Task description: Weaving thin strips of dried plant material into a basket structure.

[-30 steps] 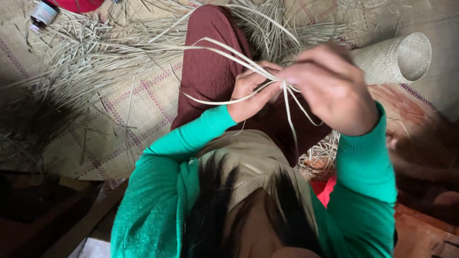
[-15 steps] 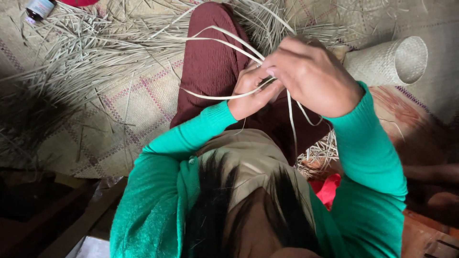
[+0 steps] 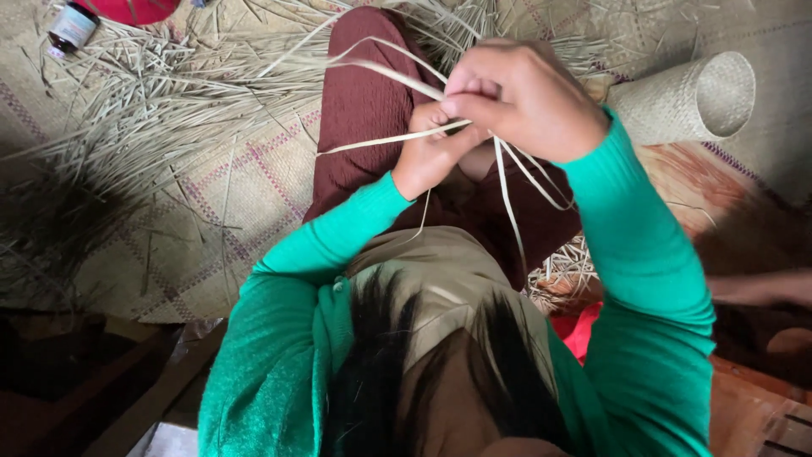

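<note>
Your right hand [image 3: 524,97] pinches pale reed strips [image 3: 381,140] at crossing point, above maroon lap [image 3: 364,110]. Left hand [image 3: 436,156] closes round same bundle from below. Strips look light, springy, thin, likely to crease if bent sharply; hold near crossing, not loose tails. Fingertips hidden behind knuckles. Woven piece under wrists unclear. Rolled mat [image 3: 694,97] sits apart, right.

Green long sleeves [image 3: 338,245], maroon trousers [image 3: 364,110]
</note>
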